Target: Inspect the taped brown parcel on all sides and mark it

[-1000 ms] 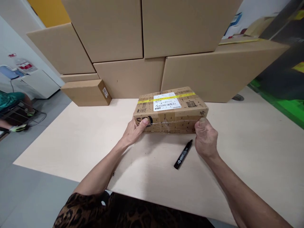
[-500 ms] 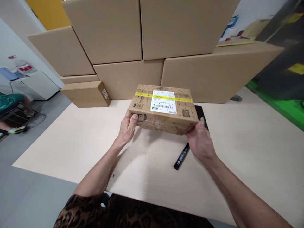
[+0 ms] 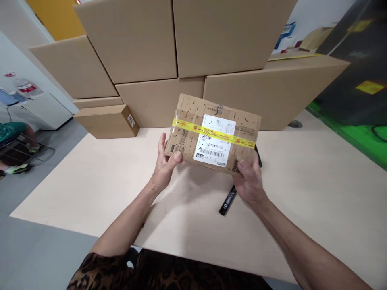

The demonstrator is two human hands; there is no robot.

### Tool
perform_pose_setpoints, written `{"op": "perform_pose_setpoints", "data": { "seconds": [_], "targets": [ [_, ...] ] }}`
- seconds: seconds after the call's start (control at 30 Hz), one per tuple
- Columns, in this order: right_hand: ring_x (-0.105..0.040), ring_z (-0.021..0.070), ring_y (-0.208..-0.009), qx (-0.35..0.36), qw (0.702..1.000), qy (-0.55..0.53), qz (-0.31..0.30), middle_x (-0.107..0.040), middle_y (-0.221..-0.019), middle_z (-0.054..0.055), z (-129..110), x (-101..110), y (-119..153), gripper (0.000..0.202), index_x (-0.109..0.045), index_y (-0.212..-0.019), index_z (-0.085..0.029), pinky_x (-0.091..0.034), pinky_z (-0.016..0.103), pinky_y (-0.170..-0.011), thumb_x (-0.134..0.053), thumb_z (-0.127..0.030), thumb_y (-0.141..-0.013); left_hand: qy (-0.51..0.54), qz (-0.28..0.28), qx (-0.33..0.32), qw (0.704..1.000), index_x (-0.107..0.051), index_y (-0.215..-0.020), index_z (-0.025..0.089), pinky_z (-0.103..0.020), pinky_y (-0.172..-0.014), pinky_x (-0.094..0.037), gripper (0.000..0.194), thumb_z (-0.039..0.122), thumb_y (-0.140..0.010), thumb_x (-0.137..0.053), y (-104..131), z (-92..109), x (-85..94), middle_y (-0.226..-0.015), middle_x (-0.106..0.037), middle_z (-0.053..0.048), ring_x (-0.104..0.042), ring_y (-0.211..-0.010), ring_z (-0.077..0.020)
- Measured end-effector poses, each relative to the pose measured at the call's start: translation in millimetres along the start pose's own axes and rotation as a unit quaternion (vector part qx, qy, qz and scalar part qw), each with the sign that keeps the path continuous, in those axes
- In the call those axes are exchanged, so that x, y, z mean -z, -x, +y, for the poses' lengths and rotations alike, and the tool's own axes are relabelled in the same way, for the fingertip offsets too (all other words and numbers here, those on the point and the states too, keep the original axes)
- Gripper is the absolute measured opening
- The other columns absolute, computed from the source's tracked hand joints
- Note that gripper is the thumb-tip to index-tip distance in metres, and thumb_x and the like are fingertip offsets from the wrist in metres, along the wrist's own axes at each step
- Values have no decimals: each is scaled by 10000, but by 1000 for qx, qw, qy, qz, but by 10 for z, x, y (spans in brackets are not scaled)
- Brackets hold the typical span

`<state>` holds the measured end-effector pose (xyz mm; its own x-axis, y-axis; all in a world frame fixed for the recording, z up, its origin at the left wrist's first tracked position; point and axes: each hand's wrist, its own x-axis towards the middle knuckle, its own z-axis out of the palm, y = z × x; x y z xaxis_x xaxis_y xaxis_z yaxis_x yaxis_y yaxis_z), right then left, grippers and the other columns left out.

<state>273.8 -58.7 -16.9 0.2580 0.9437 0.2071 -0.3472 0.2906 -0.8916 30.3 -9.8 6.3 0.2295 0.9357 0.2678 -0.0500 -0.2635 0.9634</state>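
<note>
A brown cardboard parcel (image 3: 189,141) with a white shipping label (image 3: 214,139) and a yellow tape strip is held up above the table, its labelled face tilted toward me. My left hand (image 3: 166,163) grips its lower left corner, thumb on the front. At the lower right corner my right hand (image 3: 249,177) holds it, thumb near a printed code. A black marker (image 3: 227,200) lies on the table below the parcel, close to my right hand. Behind the parcel's right edge a dark flat object (image 3: 258,158) shows only in part.
Large cardboard boxes (image 3: 145,40) are stacked along the back of the pale table (image 3: 90,189). A smaller box (image 3: 104,123) stands at the back left. Beyond the table's left side, part of a seated person shows. Green and dark material is at the right.
The parcel has been tipped up, so its labelled top now faces me more fully. My right thumb has come onto that face. The view has shifted slightly.
</note>
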Motion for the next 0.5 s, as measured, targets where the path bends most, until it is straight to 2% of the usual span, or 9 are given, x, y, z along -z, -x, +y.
{"op": "perform_pose_setpoints", "data": {
  "seconds": [0.1, 0.2, 0.27, 0.33, 0.4, 0.5],
  "targets": [
    [-610, 322, -1479, 4, 999, 24, -47, -663, -1564, 36, 49, -16, 15, 694, -532, -1513, -396, -517, 592, -1244, -829, -508, -896, 38, 41, 24, 998, -154, -1711, 415, -640, -1190, -500, 1084, 674, -871, -789, -8, 51, -2, -1647, -473, -148, -532, -1494, -415],
    [-578, 298, -1513, -6, 994, 38, -99, -637, -1607, 41, 67, -26, 1, 710, -516, -1561, -389, -468, 565, -1294, -821, -484, -927, -46, 87, -57, 994, -191, -1675, 413, -589, -1212, -483, 1118, 698, -806, -835, -23, 91, 58, -1598, -457, -121, -519, -1479, -391],
    [-531, 308, -1558, -23, 993, 47, -104, -598, -1653, 42, 78, -7, -10, 718, -535, -1559, -398, -440, 590, -1308, -821, -536, -916, -134, 98, -141, 976, -191, -1666, 407, -597, -1261, -423, 1138, 693, -789, -857, -30, 105, 95, -1614, -399, -117, -454, -1521, -396],
    [-487, 331, -1593, -61, 993, 56, -81, -570, -1678, 38, 95, 34, -10, 736, -575, -1522, -424, -447, 635, -1286, -847, -605, -863, -234, 108, -237, 937, -188, -1670, 402, -630, -1302, -351, 1193, 679, -749, -893, -34, 104, 105, -1631, -331, -117, -381, -1553, -416],
    [-482, 349, -1597, -107, 991, 53, -64, -580, -1666, 32, 110, 76, 8, 734, -608, -1480, -461, -491, 664, -1230, -869, -643, -819, -315, 116, -325, 884, -202, -1674, 410, -673, -1307, -326, 1251, 683, -690, -925, -36, 87, 83, -1612, -305, -118, -355, -1547, -436],
    [-544, 353, -1544, -129, 987, 19, -97, -650, -1588, 19, 100, 87, 56, 668, -645, -1425, -503, -557, 660, -1146, -872, -651, -814, -363, 98, -409, 831, -211, -1693, 415, -702, -1270, -374, 1260, 638, -683, -930, -32, 45, 21, -1574, -320, -128, -395, -1511, -434]
  ]
}}
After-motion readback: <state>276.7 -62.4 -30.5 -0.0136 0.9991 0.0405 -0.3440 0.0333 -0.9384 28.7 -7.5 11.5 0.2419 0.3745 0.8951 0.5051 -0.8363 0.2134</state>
